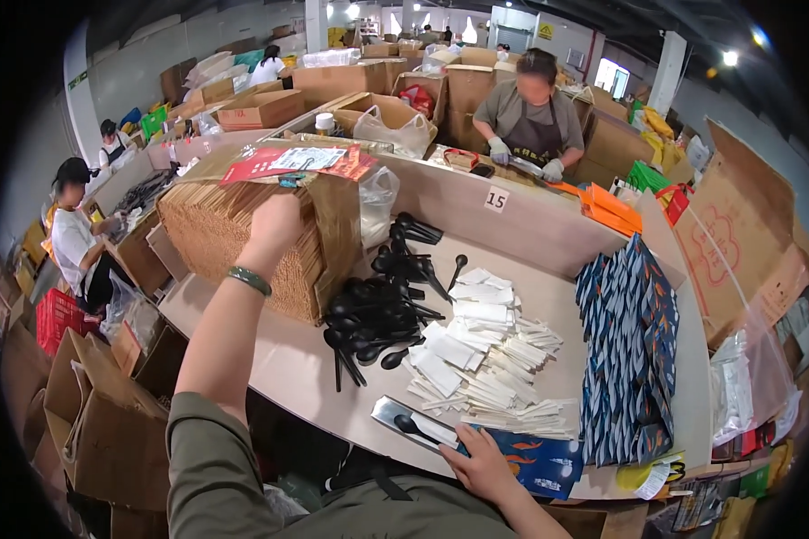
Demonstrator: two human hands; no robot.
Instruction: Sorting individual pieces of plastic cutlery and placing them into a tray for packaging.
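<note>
My left hand (277, 221) reaches up to the top front edge of a big bundle of brown stacked sheets (211, 229). Its fingers curl closed beside a small dark teal thing (291, 181); whatever they grip is hidden. At the table's near edge, my right hand (487, 460) pinches the end of a dark blue printed packet (541, 465). A black plastic spoon (413, 428) lies on a silvery open-ended sleeve (388, 411) just left of those fingers. Beyond are a heap of black spoons (368, 314) and piled white paper-wrapped strips (476, 328).
Rows of blue packets (627, 359) stand on the right of the table (535, 292). A low partition (449, 193) runs along the back; behind it a gloved person (535, 117) works near orange packets (609, 208). Open cartons (108, 440) stand at lower left.
</note>
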